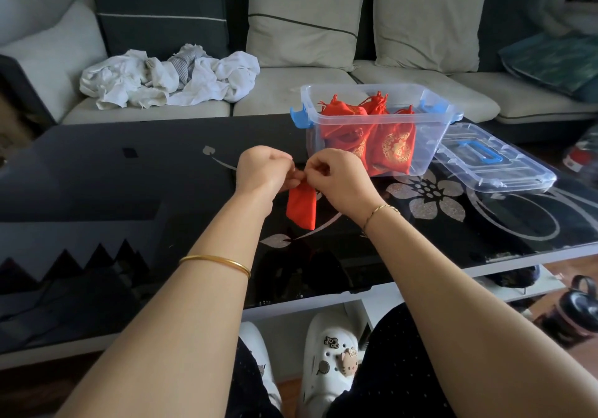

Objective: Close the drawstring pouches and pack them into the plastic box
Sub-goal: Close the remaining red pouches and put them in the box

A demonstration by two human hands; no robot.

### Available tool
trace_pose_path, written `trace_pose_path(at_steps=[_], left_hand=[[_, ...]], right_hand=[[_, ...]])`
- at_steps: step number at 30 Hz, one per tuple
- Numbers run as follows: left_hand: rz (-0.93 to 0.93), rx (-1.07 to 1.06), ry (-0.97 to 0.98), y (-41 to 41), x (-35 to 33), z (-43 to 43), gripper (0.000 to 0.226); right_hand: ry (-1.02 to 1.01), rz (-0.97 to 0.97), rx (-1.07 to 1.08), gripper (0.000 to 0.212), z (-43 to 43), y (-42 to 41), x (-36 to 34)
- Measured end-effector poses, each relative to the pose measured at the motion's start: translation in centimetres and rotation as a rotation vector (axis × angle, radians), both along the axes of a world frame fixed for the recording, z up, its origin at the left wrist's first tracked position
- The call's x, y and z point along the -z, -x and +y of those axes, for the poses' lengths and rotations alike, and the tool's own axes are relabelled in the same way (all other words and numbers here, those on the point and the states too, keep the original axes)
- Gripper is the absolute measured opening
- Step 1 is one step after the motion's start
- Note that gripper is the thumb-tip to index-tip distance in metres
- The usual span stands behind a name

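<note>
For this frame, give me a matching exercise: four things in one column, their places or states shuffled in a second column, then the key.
1. red drawstring pouch
2. plastic box
3. clear lid
4. white cloth heap

A. lies flat on the table, right of the box
B. on the sofa seat
C. held at its top by the left hand and right hand
D. stands open on the table, red pouches inside

Pairs: 1-C, 2-D, 3-A, 4-B
</note>
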State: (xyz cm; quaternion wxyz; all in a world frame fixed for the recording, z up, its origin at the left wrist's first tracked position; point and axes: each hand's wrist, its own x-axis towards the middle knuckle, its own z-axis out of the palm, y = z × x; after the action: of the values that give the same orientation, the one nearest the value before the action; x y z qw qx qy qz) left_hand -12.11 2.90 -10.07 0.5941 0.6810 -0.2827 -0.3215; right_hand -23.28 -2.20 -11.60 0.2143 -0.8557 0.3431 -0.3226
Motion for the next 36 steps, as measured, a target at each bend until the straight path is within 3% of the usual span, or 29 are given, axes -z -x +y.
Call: trace_pose_path(at_steps=[4,9,14,18,28,36], left_hand=[[-0.094,-0.034,0.035,0.5,-0.1,-0.2,0.026],[-0.45,-0.05,0.054,-0.6,-0.1,0.1,0.021],[-0.808,0.087,0.054,0.2,0.3,0.3,0.013],[-0.936,0.068,0.039,0.3,0.9,0.0,0.009],[-0.9,0.152,0.016,0.6,1.0,-0.1,0.004],[-0.95,0.168,-0.093,0.5,0.4,-0.2,0.01]], right_hand=[[-0.388,-0.198,0.066,0.021,-0.1,-0.4,0.4],[-0.749,-0.459,0.095,0.028,-0.6,-0.3,1.0],[-0.894,-0.559,0.085,0.028,-0.7,0.2,0.7],[-0.984,-0.63,0.046,0.025,-0.5,0.3,0.3],[-0.989,-0.522,-0.042,0.018,-0.7,1.1,-0.1],[-0.57,-0.338,0.2,0.024,-2.6,2.6,1.0]])
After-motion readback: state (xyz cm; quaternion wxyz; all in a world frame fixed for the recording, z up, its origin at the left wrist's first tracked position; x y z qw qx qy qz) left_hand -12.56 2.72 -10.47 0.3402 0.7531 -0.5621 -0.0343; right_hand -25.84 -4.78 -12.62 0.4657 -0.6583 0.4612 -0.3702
